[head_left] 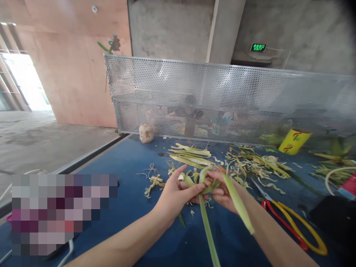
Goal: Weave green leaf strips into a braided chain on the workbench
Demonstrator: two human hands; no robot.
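Observation:
Both hands meet above the blue tabletop around a long pale-green leaf strip (207, 226), bent into a loop between the fingers. My left hand (174, 191) pinches the strip, with the thumb pressed on the crossing and the index finger raised. My right hand (226, 193) is closed on the loop from the other side, its fingers curled and partly hidden by the leaf. One strip end hangs down toward me; another end (240, 207) lies across the right wrist. Behind the hands rest several flat leaf strips (191, 152) and small knotted leaf pieces (154, 183).
Scissors (292, 222) with red and yellow handles lie open right of my right forearm. Leaf scraps (250, 161) cover the back right, near a yellow roll (294, 142). A wrapped ball of twine (146, 133) stands by the perforated metal screen (178, 85). A blurred-out patch (61, 211) covers the left.

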